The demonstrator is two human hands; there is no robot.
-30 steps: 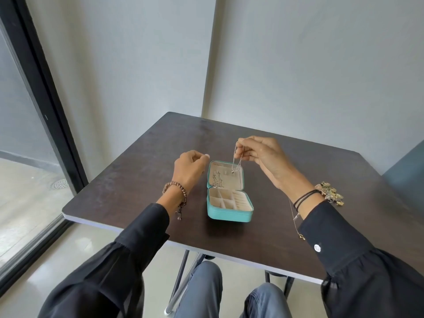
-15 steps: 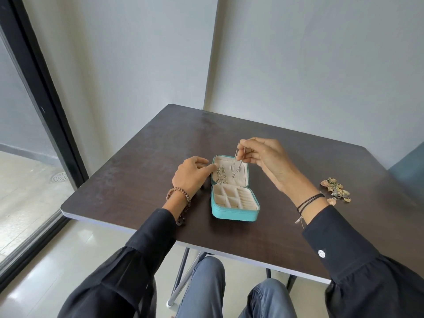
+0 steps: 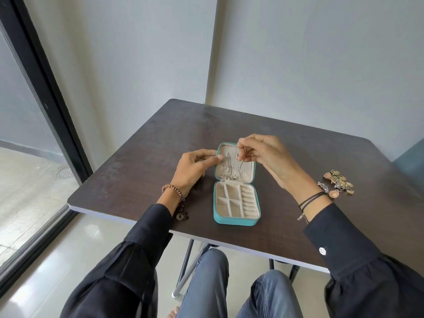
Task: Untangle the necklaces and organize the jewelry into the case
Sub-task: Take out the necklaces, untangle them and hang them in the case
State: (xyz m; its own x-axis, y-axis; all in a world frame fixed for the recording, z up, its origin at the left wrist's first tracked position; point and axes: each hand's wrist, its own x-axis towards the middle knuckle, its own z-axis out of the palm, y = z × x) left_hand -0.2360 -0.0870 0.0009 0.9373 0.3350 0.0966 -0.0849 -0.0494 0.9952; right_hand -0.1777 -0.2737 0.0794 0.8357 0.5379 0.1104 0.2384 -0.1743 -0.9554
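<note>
Silver necklace (image 3: 234, 167): thin chain held at its upper end, hanging from the grip down onto the lid lining, with a small loop standing above the fingers.
Right hand (image 3: 263, 154): thumb and fingertips pinch the silver necklace over the far half of the lid.
Teal case (image 3: 236, 221): open on the dark table (image 3: 137, 180), its lid laid back directly under the grip and its divided tray nearer the person than the grip.
Left hand (image 3: 193, 167): left of the grip, thumb and forefinger tips at the lid's left rim. I cannot tell whether they clamp it or only touch it.
Other chains (image 3: 224, 166): two lying in the lid, between the left fingertips and the held chain.
Loose jewellery (image 3: 339, 183): a small pile on the table well right of the grip, just beside the right wrist.
Beaded bracelet (image 3: 173, 191): on the left wrist.
</note>
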